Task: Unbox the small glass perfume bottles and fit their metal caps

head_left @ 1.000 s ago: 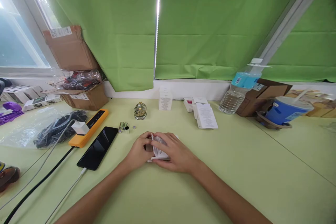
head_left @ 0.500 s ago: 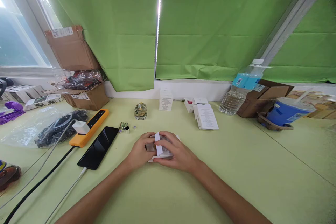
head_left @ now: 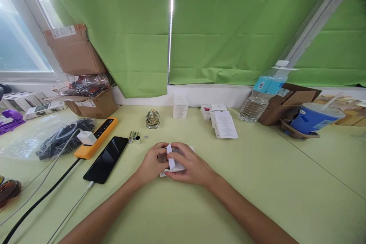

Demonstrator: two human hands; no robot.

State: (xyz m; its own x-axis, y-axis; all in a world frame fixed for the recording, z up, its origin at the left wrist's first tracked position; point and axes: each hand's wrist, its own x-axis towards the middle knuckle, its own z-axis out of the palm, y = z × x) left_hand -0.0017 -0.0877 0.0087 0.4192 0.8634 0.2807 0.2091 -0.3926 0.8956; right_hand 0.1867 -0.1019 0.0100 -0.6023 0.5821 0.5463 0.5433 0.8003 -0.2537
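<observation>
My right hand (head_left: 190, 166) is closed around a small white printed carton (head_left: 175, 163), which lies on its side with its open end and flaps toward the left. My left hand (head_left: 153, 164) grips a small glass bottle (head_left: 162, 158) at that open end. The bottle is mostly hidden by fingers and the carton's flap, so how far it sits inside cannot be told. Beyond the hands stands an ornate glass perfume bottle (head_left: 152, 119) with a gold top. Several small metallic caps (head_left: 134, 136) lie left of it, nearer to me.
White cartons (head_left: 180, 106) stand by the wall, and more white boxes (head_left: 225, 125) lie to their right. On the left are a black phone (head_left: 106, 160), an orange power strip (head_left: 96, 139) and cables. A water bottle (head_left: 256, 105) and blue cup (head_left: 316, 117) stand on the right.
The view has shifted slightly. Both hands keep almost the same hold on the carton and the small glass bottle; no object has visibly been moved on the table.
</observation>
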